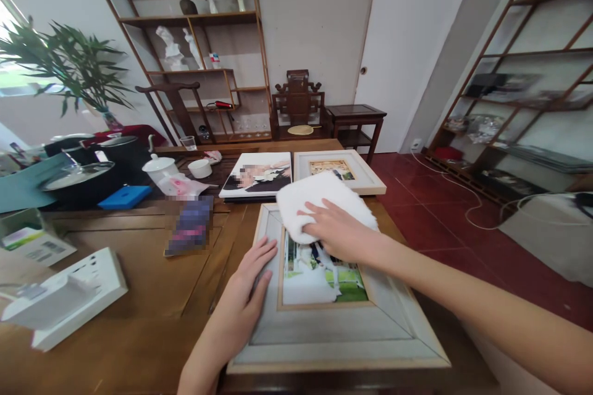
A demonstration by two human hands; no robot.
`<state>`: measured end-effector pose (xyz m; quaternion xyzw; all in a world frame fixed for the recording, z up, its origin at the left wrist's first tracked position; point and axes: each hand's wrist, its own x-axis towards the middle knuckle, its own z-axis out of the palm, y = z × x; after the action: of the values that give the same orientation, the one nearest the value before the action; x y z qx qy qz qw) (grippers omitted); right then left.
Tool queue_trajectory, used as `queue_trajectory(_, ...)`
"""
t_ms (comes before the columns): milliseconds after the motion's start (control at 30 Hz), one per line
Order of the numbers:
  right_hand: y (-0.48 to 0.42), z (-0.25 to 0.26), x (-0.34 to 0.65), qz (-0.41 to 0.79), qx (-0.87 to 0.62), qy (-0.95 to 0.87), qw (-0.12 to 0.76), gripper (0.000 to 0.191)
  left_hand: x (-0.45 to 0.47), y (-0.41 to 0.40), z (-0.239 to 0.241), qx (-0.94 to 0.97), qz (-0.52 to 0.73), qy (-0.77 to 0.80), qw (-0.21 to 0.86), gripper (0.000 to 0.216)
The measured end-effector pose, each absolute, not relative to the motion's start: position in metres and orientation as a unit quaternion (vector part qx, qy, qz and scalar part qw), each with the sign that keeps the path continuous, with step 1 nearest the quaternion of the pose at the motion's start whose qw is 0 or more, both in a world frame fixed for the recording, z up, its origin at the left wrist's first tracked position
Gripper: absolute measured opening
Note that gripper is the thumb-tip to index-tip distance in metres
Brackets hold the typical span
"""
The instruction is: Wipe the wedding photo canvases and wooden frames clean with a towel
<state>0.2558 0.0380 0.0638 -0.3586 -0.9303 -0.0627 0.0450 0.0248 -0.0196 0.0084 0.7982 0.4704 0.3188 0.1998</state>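
Note:
A picture frame [324,349] with a pale grey-white wide border lies flat on the wooden table in front of me, a photo [306,281] showing in its middle. My right hand [333,225] is on a fluffy white cloth [343,194], fingers bent into it, over the far part of the frame. The cloth hides the top of the photo. My left hand [252,281] rests flat along the frame's left border, fingers stretched out. Behind the cloth lie a second pale frame [370,179] and a white-edged photo panel [259,176].
To the left on the table [152,315] are a white power strip [88,296], a blue box [125,197], a black pan [78,182], a white lidded bowl [160,170] and a small white cup [200,168]. A wooden chair [299,105] and shelves [189,15] stand behind.

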Motion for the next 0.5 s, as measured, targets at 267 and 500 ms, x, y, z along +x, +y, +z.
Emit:
queue_trajectory(267,0.001,0.065,0.325,-0.071,-0.471,-0.879,0.024,0.053,0.026,-0.022,0.012,0.792,0.322,0.478,0.203,0.037)
queue_trajectory(500,-0.088,0.048,0.301,-0.028,-0.365,-0.927,0.081,0.028,0.027,-0.02,0.011,0.793,0.323,0.48,0.19,0.038)
